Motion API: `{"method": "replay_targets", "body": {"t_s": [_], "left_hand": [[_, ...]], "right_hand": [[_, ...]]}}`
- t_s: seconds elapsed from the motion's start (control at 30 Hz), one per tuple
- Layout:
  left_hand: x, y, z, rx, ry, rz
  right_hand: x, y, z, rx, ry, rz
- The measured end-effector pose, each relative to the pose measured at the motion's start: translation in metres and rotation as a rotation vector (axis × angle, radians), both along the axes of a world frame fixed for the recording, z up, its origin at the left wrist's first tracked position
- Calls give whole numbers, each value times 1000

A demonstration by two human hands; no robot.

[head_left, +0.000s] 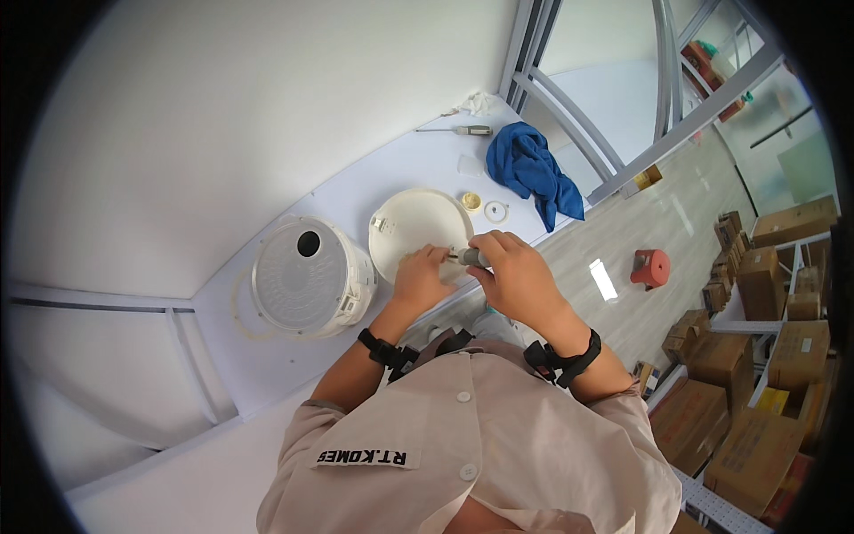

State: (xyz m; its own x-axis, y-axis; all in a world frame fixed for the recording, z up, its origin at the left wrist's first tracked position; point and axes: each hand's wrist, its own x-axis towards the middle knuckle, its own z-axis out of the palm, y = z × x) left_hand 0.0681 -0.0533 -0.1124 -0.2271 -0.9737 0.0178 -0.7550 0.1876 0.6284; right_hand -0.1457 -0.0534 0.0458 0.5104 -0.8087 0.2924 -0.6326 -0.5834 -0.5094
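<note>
My right hand [516, 274] is closed around the grey handle of a screwdriver [473, 257], its short visible shaft pointing left toward my left fingertips. My left hand [422, 278] grips the near right edge of a round cream-white lid [414, 227], fingers bent beside the screwdriver tip. What the tip touches is too small to tell. Left of the lid stands a white bucket [356, 294] with a grey round top [289, 280] that has a dark hole. Just beyond the lid lie a small cream cup-like part [471, 202] and a flat white ring [496, 212].
A crumpled blue cloth [534, 169] lies at the table's right end. Behind it are another screwdriver [471, 131], a small clear piece [470, 165] and white tissue [479, 104]. A red stool [651, 269] stands on the floor; cardboard boxes [752, 449] fill shelves at right.
</note>
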Motion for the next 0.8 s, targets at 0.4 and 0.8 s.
{"method": "replay_targets", "body": {"t_s": [0.4, 0.8], "left_hand": [[-34, 2, -3, 54, -6, 105], [-92, 20, 28, -88, -71, 327]], "right_hand": [[-45, -73, 13, -61, -139, 210], [-104, -128, 9, 41, -280, 259]]}}
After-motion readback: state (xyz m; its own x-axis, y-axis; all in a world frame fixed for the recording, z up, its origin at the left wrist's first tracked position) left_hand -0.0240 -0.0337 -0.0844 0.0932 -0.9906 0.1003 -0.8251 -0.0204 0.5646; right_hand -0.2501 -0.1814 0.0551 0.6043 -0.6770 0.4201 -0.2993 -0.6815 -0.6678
